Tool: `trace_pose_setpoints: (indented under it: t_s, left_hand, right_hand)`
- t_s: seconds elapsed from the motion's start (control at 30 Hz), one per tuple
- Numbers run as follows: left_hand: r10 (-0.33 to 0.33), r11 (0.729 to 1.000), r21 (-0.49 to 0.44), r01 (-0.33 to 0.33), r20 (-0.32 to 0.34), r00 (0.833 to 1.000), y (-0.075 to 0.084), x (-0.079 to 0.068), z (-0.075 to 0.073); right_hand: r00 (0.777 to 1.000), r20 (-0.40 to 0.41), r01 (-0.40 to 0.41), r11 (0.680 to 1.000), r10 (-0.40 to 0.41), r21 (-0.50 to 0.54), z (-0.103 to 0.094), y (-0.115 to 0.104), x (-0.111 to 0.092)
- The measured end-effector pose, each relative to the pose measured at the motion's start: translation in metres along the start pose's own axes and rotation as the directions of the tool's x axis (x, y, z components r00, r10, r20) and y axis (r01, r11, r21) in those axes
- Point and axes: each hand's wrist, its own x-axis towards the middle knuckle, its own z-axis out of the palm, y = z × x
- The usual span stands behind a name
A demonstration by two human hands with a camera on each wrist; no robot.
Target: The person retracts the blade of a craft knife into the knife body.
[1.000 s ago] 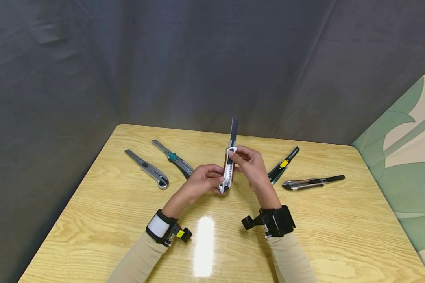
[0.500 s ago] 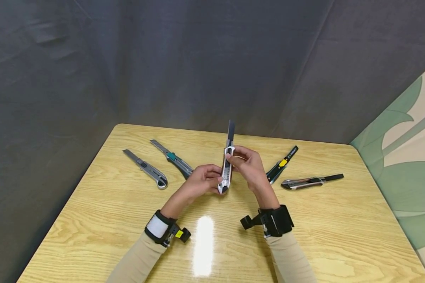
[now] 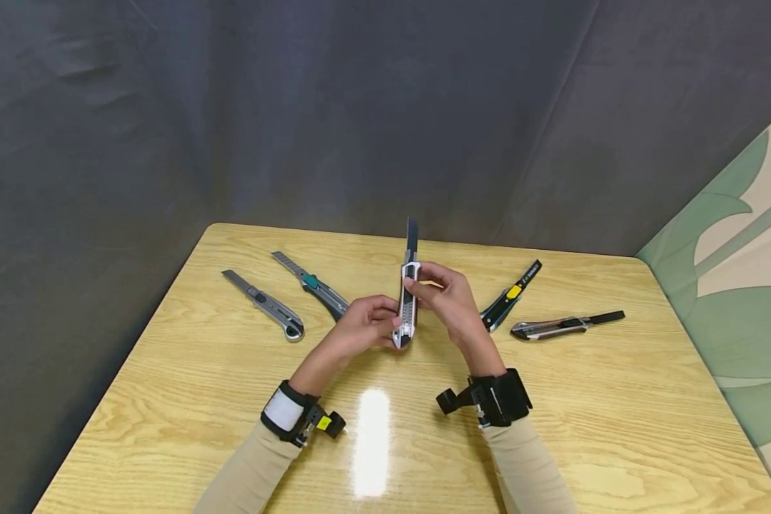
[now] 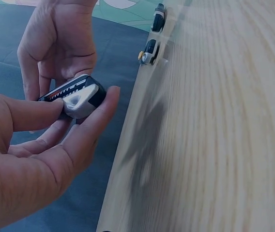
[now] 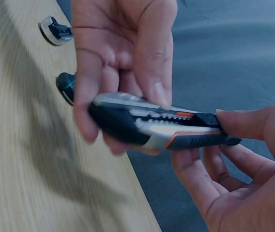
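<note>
A snap-off utility knife (image 3: 408, 315) in silver-white and black stands nearly upright above the table, its dark blade pointing up and away. My left hand (image 3: 363, 323) pinches the lower end of the handle between thumb and fingers. Higher up, my right hand (image 3: 451, 298) grips the handle, the thumb lying on the black slider. Orange trim shows along the knife's handle (image 5: 190, 139) in the right wrist view. Seen from the left wrist, the silver butt end (image 4: 83, 102) sits between the left thumb and fingers. The blade is hidden in both wrist views.
Left on the wooden table (image 3: 231, 442) lie a grey utility knife (image 3: 273, 311) and one with a green slider (image 3: 321, 293). To the right are one with a yellow slider (image 3: 509, 298) and a silver-black one (image 3: 549, 328). A dark curtain (image 3: 373, 128) hangs behind.
The held knife has shifted slightly left and now stands a little straighter. Both hands keep their hold, the right moving left with it. The knives on the table stay put.
</note>
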Motion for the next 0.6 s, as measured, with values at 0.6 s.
trace_pose_setpoints:
  t_s: [0.6]
  left_hand:
    - [0.016,0.999,0.038,-0.014,-0.047,0.999,0.025,-0.013,0.000]
  right_hand:
    - [0.994,-0.006,-0.111,0.993,0.111,-0.037,-0.001,0.002,0.000]
